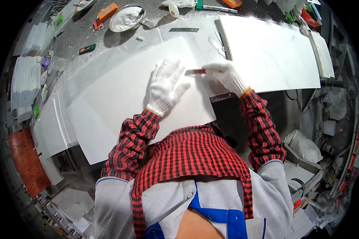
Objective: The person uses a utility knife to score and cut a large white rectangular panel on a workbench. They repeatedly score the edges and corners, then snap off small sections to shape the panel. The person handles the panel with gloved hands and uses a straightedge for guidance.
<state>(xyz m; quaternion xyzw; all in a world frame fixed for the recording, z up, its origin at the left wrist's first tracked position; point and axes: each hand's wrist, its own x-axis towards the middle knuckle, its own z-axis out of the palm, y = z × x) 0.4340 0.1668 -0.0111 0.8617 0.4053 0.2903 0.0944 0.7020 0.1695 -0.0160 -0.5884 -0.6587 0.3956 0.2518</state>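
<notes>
My left hand [166, 84], in a white knit glove, lies flat with its fingers spread on a large white panel [111, 99]. The panel sits at a slant in front of me. At its right edge, my right hand [224, 75], gloved too, is closed around a thin flat tool [196, 72]. Its grey, blade-like end reaches left over the panel's edge, and a dark red part shows by the fingers. The rest of the tool is hidden in the glove. A second white panel [271, 55] with faint grey veining lies to the right.
Beyond the panels are a metal bowl of white powder [127, 18], an orange block [107, 12], a green block [87, 49], a dark flat strip [184, 30] and a marker [217, 8]. White strips [26, 81] are stacked at left. A whitish sack [303, 145] stands lower right.
</notes>
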